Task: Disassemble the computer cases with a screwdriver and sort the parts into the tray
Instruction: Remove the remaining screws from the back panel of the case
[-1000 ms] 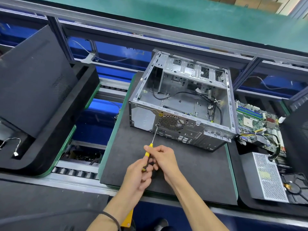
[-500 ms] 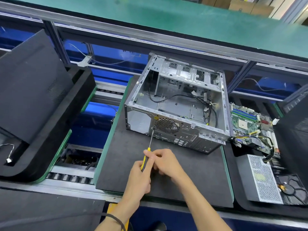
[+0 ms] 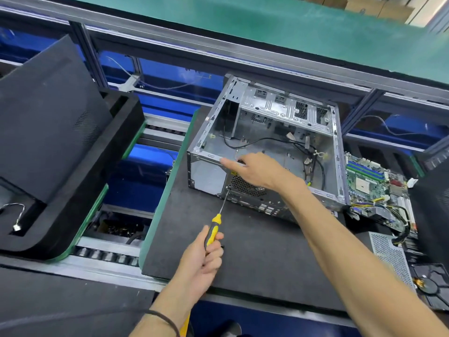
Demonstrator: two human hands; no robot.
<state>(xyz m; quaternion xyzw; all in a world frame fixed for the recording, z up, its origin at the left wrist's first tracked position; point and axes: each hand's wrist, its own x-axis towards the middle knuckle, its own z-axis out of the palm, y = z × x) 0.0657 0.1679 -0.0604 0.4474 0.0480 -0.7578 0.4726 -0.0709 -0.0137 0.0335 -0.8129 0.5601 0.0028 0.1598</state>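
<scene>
An open grey metal computer case (image 3: 286,132) lies on a black foam pad (image 3: 255,244), its rear panel facing me. My left hand (image 3: 202,257) grips the yellow and black handle of a screwdriver (image 3: 215,226), whose tip sits at a screw beside the fan grille on the rear panel. My right hand (image 3: 252,170) rests on the case's top rear rim, its index finger stretched out to the left along the edge. Loose black cables lie inside the case.
A tray on the right holds a green motherboard (image 3: 374,181), a perforated power supply (image 3: 391,259) and a black fan (image 3: 430,285). A black side panel (image 3: 46,122) leans in a black foam tray on the left. Conveyor rollers (image 3: 107,254) run between them.
My right hand has left the screwdriver handle and moved up onto the case's rear rim. My left hand stays on the screwdriver, which remains at the same screw.
</scene>
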